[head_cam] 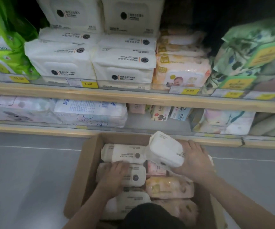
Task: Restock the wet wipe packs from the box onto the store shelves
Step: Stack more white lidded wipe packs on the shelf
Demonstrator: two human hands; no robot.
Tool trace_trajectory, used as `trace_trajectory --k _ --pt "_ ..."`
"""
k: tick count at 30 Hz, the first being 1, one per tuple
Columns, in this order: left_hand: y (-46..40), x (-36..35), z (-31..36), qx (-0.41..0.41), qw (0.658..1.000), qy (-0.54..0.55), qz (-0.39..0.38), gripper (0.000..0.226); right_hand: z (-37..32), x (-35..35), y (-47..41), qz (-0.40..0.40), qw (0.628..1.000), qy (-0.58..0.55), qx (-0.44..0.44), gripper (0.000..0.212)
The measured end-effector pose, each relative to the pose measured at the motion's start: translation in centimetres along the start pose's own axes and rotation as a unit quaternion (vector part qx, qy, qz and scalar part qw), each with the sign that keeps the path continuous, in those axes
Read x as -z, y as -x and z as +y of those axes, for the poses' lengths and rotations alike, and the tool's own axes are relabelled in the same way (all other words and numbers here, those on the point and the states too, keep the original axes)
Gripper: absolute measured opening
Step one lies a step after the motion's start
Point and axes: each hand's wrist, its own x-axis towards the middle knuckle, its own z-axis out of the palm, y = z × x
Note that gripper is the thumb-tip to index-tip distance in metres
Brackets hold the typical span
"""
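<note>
We see an open cardboard box (90,166) on the grey floor (25,179), just in front of the store shelves (133,100). It holds white wet wipe packs (123,153) along its left side and pink packs (169,187) on the right, lying flat and touching one another.

Our right hand (193,160) grips a white pack (165,150) by its right end, fingers spread over it, and the pack stands tilted above the far right part of the box. Our left hand (115,177) rests on a white pack (136,176) in the middle row, fingers curled over its left end; we cannot tell how firmly it grips.

On the upper shelf, stacked white packs (90,60) fill the middle, with green packs (2,47) to the left, peach baby-print packs (181,66) beside them on the right, and leaf-patterned packs (249,60) further right. Yellow price tags (89,83) sit along the shelf edge. The lower shelf carries pastel bundles (90,113) and a few small packs (160,113), with a bare stretch between them directly behind the box. A dark shape (150,217) at the bottom edge hides the near end of the box.
</note>
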Motion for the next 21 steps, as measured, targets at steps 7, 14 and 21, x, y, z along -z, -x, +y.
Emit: trace_trajectory --k 7,14,21 --pt "-2.2 -0.4 0.2 -0.015 0.997 -0.075 0.01 0.079 0.9 -1.8 0.9 -0.012 0.997 -0.053 -0.061 0.09" --pt "-1.8 -0.8 0.1 -0.015 0.993 -0.119 0.0 0.087 0.6 -3.1 0.8 -0.053 0.99 -0.091 -0.098 0.089" --pt "-0.7 1.4 0.7 -0.008 0.995 -0.104 0.006 0.088 1.2 -1.3 2.6 -0.025 0.991 -0.108 -0.078 0.091"
